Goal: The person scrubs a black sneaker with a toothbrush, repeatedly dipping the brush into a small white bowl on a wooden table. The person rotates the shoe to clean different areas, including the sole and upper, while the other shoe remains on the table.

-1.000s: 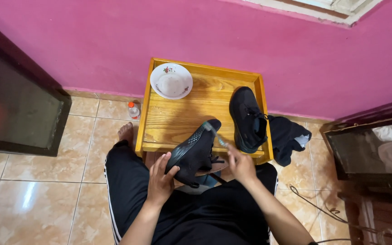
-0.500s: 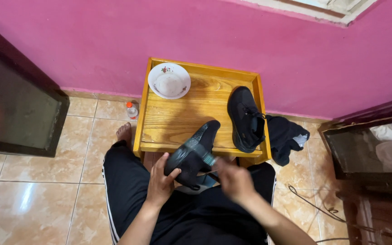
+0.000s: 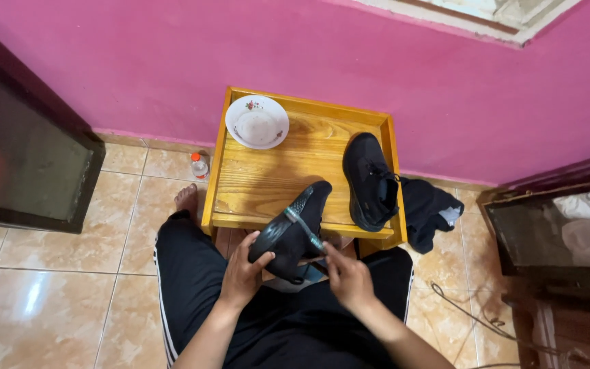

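My left hand (image 3: 244, 273) grips a black shoe (image 3: 293, 229) held sole-side up over my lap, its toe pointing toward the wooden table. In my right hand (image 3: 348, 277) is a small brush (image 3: 304, 229), its slim handle running up across the shoe's sole. A second black shoe (image 3: 369, 181) lies upright on the right side of the yellow wooden table (image 3: 268, 181). A white bowl (image 3: 257, 121) with a flower pattern stands at the table's far left corner.
A dark cloth (image 3: 431, 210) lies on the floor right of the table. A small bottle with a red cap (image 3: 200, 165) stands by the table's left edge. My bare foot (image 3: 187, 199) rests on the tiles. Dark cabinets (image 3: 29, 157) flank both sides; a pink wall is behind.
My right hand has drawn back toward my lap, and the brush now lies across the sole. The shoe has tilted slightly; my left hand keeps its hold.
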